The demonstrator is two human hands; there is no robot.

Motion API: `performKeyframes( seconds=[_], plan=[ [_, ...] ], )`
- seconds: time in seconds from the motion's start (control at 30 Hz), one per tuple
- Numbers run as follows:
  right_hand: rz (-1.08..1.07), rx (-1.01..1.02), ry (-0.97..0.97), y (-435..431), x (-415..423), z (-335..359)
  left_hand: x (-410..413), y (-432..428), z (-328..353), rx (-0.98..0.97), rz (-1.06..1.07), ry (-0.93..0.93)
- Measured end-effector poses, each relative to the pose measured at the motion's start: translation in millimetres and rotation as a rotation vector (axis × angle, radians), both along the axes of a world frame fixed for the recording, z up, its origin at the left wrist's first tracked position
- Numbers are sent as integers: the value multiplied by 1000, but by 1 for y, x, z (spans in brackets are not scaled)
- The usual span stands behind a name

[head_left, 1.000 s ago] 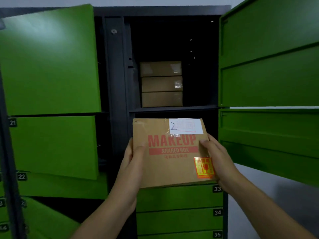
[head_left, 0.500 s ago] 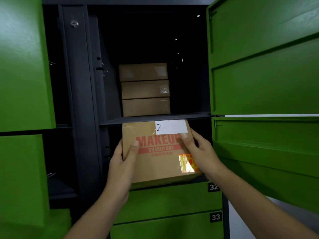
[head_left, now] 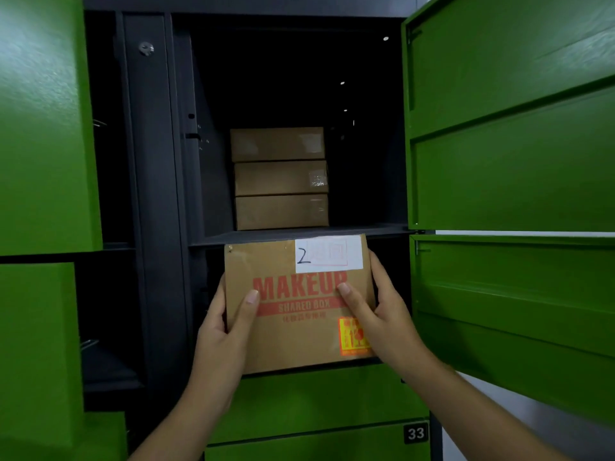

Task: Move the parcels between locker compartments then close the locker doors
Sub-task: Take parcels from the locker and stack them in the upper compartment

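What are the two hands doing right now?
Left hand: closed on the MAKEUP box, gripping its left edge.
Right hand: closed on the same box's right edge.

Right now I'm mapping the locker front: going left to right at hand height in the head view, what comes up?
Left green door → left hand → MAKEUP box → right hand → right green door.

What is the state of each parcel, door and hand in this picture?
MAKEUP parcel: held in both hands at the mouth of the lower open compartment.
Left hand: grips its left edge.
Right hand: grips its right edge.
Three stacked parcels: resting in the upper compartment.
Upper right door: open.
Lower right door: open.
Door 33: shut.
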State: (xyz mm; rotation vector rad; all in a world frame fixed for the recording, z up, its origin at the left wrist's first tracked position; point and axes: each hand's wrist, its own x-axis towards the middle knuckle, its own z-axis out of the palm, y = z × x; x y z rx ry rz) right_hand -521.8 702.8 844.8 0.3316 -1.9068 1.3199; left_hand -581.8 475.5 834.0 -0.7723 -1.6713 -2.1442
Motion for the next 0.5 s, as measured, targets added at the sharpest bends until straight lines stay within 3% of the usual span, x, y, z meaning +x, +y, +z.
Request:
performKeyframes(
  seconds=[0.3,0.5],
  plan=[
    [-111,-27,-179,24,-37,-19,-6,22,-32,-190,54,38],
    [-261,-87,-52,0,-37,-3,-45,33,-10,-49,309,-208]
  ],
)
